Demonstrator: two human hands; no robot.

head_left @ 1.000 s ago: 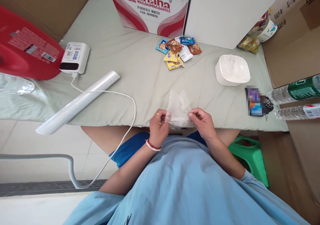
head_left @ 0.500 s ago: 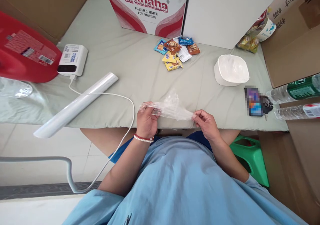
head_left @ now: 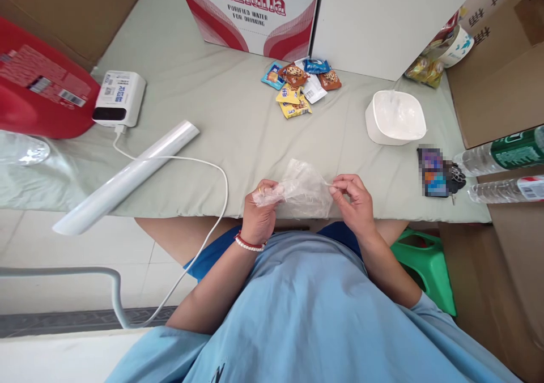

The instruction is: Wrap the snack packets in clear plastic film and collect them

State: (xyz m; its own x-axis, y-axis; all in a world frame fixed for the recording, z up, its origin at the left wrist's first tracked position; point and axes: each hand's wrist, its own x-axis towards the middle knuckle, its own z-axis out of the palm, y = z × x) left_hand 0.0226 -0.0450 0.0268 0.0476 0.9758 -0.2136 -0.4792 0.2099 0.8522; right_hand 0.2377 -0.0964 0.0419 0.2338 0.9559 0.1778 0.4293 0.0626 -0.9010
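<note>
Crumpled, see-through plastic film (head_left: 306, 193) is held over the near edge of the pale-green cloth-covered table (head_left: 238, 116), bunched in the left hand (head_left: 258, 216) and lightly pinched at its right by the right hand (head_left: 355, 201), probably so it doesn't just flop.

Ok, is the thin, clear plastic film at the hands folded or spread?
Partly spread, no neat fold showing: the clear film bunches at the left hand, fans out crinkled, then narrows toward the right hand pinching it.
</note>
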